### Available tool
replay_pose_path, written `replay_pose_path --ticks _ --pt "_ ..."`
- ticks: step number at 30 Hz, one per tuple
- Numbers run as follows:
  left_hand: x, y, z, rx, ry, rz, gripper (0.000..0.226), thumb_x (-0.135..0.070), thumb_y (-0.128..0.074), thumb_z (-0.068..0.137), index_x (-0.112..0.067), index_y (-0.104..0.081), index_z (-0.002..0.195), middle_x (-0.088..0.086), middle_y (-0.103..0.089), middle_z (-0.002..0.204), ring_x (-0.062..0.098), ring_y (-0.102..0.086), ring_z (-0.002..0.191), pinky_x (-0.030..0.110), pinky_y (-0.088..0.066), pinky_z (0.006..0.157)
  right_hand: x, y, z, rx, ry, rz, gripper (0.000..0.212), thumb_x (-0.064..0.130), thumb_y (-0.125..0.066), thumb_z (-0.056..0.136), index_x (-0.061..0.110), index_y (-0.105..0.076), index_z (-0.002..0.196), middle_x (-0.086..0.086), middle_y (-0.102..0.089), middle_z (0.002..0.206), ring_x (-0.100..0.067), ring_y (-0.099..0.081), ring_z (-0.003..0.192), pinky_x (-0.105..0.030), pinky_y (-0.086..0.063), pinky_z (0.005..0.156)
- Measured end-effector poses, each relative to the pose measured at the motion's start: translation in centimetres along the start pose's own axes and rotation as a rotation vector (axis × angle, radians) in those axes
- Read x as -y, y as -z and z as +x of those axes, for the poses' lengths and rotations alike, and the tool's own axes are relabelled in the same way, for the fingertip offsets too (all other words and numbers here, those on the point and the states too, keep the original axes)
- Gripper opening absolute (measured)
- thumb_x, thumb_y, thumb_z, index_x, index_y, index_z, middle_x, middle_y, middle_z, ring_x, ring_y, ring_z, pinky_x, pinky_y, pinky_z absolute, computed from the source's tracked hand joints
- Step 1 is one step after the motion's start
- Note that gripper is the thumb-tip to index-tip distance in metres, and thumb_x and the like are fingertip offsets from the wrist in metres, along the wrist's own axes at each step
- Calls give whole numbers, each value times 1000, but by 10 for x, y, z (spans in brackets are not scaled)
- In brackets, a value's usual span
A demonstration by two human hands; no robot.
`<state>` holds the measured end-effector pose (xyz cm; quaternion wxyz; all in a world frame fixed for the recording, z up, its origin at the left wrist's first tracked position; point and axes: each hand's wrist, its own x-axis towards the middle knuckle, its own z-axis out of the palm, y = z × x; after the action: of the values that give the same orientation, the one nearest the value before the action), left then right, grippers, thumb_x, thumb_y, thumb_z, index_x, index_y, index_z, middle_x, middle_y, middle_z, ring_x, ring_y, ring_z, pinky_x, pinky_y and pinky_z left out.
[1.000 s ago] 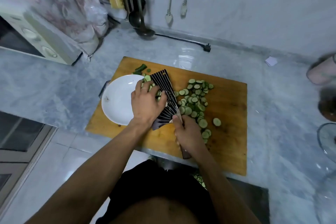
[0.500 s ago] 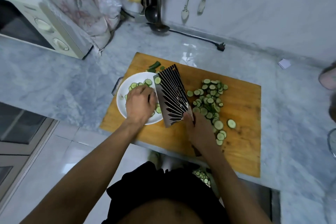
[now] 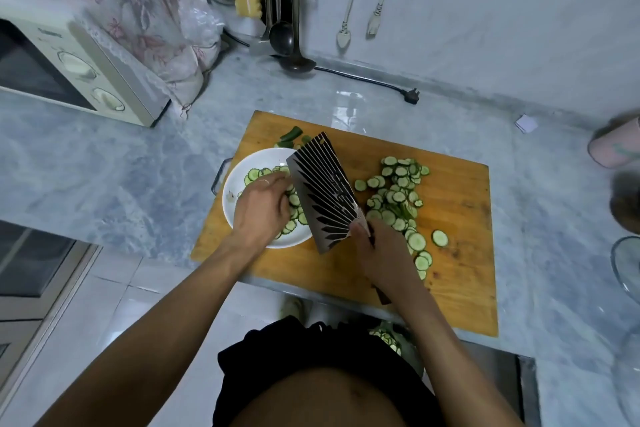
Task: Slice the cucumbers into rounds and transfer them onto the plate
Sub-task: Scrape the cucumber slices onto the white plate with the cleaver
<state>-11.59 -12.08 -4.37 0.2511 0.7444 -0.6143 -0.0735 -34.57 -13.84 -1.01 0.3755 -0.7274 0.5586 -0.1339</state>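
Over the plate [image 3: 239,218] on the board [image 3: 460,253], your left hand [image 3: 259,210] rests with fingers loosely spread on the slices [image 3: 258,173]. Your right hand [image 3: 384,250] grips the cleaver [image 3: 323,189], tilted at the plate's rim. More rounds [image 3: 400,191] lie right of the blade.

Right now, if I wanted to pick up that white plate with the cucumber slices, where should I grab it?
Probably the plate by its bare left rim, coming from the left over the countertop. That edge overhangs the cutting board; the right side is blocked by the cleaver tilted over it and the left hand above the slices.
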Motion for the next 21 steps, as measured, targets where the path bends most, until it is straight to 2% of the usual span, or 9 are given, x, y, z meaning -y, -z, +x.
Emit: replay_pose_path --ticks 3,6,8,10,11,13,16,19,21 --pt "-7 -1 -8 -1 -22 -90 39 -9 -48 78 -9 -73 108 7 -69 117 31 -63 105 39 -55 76 -2 5 -6 -5 -24 39 33 39 -46 102 18 -48 77 0 -53 66 -12 -47 55 -21 -31 48" --pt "-23 -3 -16 -49 54 -207 36 -11 -49 85 -10 -72 113 6 -68 122 27 -61 110 33 -49 89 -12 16 -15 -28 -99 132 37 44 -44 102 15 -56 83 -5 -56 64 -20 -54 55 -33 -39 50" --pt "-41 -6 -19 -70 69 -298 31 -9 -54 89 -10 -71 115 7 -67 123 24 -60 113 28 -44 94 -21 26 -27 -89 -126 179 39 45 -43 102 14 -58 86 -1 -53 60 -17 -54 51 -34 -41 48" --pt "-63 -11 -19 -93 46 -389 28 -9 -56 90 -10 -71 114 6 -68 121 22 -61 112 30 -47 96 -33 36 -41 -169 -156 249 38 44 -42 103 13 -59 88 -1 -52 56 -8 -52 44 -25 -39 42" --pt "-74 -17 -19 -94 11 -416 27 -9 -58 90 -10 -70 114 6 -69 119 22 -62 110 31 -49 94 -40 41 -48 -212 -183 290 38 44 -42 102 13 -60 90 -2 -52 55 -8 -51 42 -22 -38 41" --pt "-95 -33 -19 -58 -54 -421 28 -14 -60 90 -10 -68 117 8 -67 121 23 -62 109 36 -51 93 -55 52 -62 -296 -255 347 40 48 -41 101 14 -59 91 -6 -52 51 -16 -53 41 -29 -41 42" --pt "-120 -62 -24 103 -66 -337 53 -38 -64 84 -15 -60 131 9 -50 143 28 -50 126 39 -45 102 -84 63 -79 -409 -366 354 42 50 -40 102 15 -58 88 -12 -55 50 -23 -55 41 -36 -47 46" --pt "-132 -90 -34 280 -224 -105 96 -71 -61 72 -21 -36 149 13 -15 161 34 -19 146 49 -23 115 -116 67 -97 -498 -464 376 42 49 -40 102 13 -59 90 -9 -57 50 -23 -57 43 -33 -50 48" --pt "-137 -105 -40 378 -298 34 112 -85 -50 66 -25 -18 155 13 2 163 34 -2 149 55 -9 118 -134 68 -107 -517 -517 379 42 49 -40 102 14 -60 90 -7 -59 52 -20 -58 43 -31 -50 48"
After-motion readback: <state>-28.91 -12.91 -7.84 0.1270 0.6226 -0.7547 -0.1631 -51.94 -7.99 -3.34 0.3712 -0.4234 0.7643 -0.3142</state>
